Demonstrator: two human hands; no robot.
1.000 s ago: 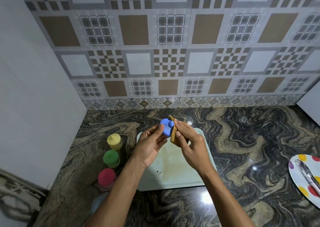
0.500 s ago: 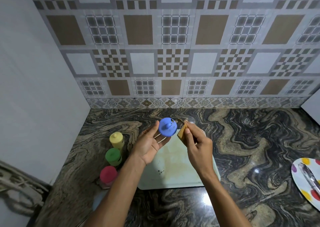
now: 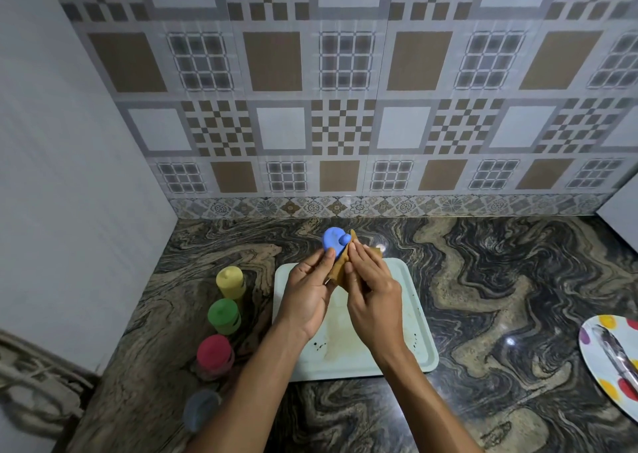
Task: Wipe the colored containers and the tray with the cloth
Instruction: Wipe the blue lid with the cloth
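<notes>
My left hand (image 3: 305, 294) holds a blue-lidded container (image 3: 334, 240) up over the pale tray (image 3: 419, 332); only its blue lid shows. My right hand (image 3: 371, 295) presses a brown cloth (image 3: 340, 269) against the container's side. The tray lies on the marble counter under both hands and carries brownish stains and dark specks. To its left stand a yellow container (image 3: 230, 281), a green container (image 3: 223, 315) and a red container (image 3: 214, 354) in a row. A grey-blue container (image 3: 201, 407) sits nearest me, partly hidden by my left forearm.
A white plate with coloured dots (image 3: 609, 363) holding a metal utensil (image 3: 616, 354) lies at the right edge. A white wall (image 3: 69, 176) closes the left side and a tiled wall (image 3: 345, 107) the back. A grey ridged object (image 3: 31, 376) sits at the lower left.
My hands were apart half a second ago, the blue lid facing up. Now my right hand has brought the cloth back against the container, and the container is tilted toward it.
</notes>
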